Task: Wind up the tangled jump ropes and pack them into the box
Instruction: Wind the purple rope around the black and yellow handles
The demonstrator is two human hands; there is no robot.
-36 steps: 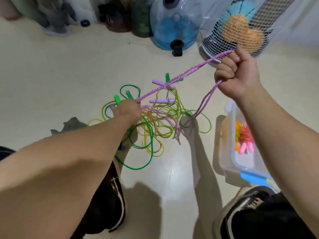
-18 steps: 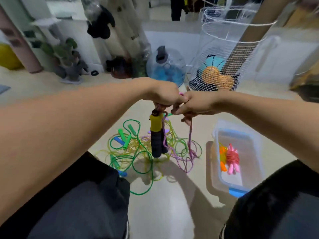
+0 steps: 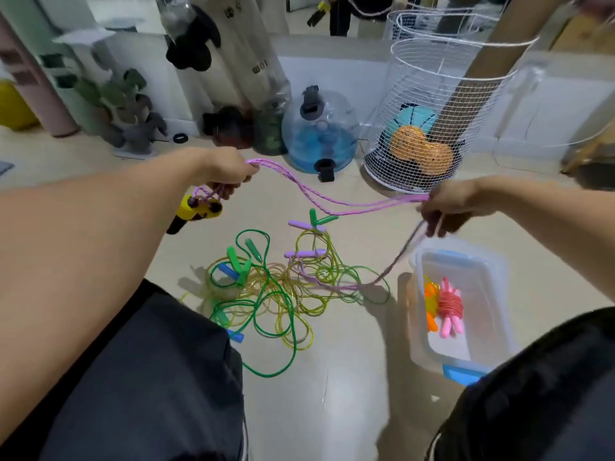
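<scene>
Both hands are up and well apart, each clamped on the pink rope (image 3: 332, 194). The left hand (image 3: 226, 169) grips a bunch of loops, with the yellow and black handles (image 3: 196, 211) dangling just below the fist. The right hand (image 3: 447, 202) pinches the doubled strands out to the side, and from there the rope drops down, blurred, to the tangle (image 3: 276, 287) on the floor (image 3: 332, 410). That pile of green and yellow cords with green, blue and purple handles lies between the knees, just left of the box (image 3: 496, 294). Inside the box sits one red bundle (image 3: 449, 307), already wound, beside something orange.

This rope looks light and limp; it sags in a soft curve between the fists, so it should coil readily. The braided surface probably gives decent grip. The handles are the stiff parts, likely the best anchor for winding. The tail seems threaded among the other cords, so a hard tug could drag the whole heap along. Best to feed it through gently, close to the snag.
</scene>
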